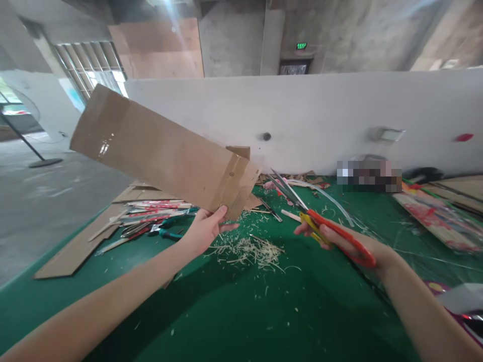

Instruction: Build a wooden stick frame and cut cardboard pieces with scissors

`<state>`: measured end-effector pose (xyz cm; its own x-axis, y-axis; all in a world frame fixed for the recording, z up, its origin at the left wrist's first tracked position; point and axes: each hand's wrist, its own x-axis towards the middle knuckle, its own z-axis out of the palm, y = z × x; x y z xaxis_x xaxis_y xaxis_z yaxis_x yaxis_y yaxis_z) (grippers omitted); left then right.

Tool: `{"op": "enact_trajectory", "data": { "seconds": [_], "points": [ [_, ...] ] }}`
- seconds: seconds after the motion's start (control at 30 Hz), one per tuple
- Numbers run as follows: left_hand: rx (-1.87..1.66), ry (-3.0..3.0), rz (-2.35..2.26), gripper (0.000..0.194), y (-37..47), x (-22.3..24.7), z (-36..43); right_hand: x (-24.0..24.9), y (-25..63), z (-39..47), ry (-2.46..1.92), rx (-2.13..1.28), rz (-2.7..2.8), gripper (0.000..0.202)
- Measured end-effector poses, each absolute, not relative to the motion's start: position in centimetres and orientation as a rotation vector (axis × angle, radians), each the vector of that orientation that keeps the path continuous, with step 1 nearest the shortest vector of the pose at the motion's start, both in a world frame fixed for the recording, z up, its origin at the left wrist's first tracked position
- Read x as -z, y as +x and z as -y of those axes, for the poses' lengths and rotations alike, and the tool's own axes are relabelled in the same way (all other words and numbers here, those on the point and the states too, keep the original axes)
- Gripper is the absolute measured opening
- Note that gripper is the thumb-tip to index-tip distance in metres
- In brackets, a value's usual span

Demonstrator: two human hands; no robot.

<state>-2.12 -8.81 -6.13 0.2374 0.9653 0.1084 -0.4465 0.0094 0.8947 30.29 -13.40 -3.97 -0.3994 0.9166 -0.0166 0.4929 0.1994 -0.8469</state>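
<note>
My left hand [206, 229] pinches the lower right end of a long brown cardboard piece [162, 151], thumb on its face. The cardboard is raised and slants up to the left, with shiny tape across both ends. In my right hand [328, 236] is a pair of scissors [317, 221] with orange and yellow handles. Their blades are parted and point up left, a short way from the cardboard's right corner. Below, between my hands, lies a heap of thin pale shavings [256, 251] on the green table [234, 322].
Left on the table are pliers [169, 234], packaged sticks [151, 213] and flat cardboard [75, 251]. A cutter knife [271, 208], pink scraps [277, 186] and a clear strip [335, 198] lie further back. Red-patterned packs [433, 216] are at right. A white wall [320, 115] stands behind.
</note>
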Motion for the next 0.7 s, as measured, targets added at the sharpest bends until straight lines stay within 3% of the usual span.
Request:
{"op": "enact_trajectory", "data": {
  "seconds": [0.4,0.7],
  "points": [
    [-1.155,1.09,-0.626,0.027,-1.4,7.9,8.9,4.0,27.5,13.0,-1.456,-0.938,2.338,0.05],
    [-1.1,1.106,-0.632,0.04,-1.2,8.0,9.3,4.8,26.9,12.3,-1.55,-0.886,2.269,0.049]
  ]
}}
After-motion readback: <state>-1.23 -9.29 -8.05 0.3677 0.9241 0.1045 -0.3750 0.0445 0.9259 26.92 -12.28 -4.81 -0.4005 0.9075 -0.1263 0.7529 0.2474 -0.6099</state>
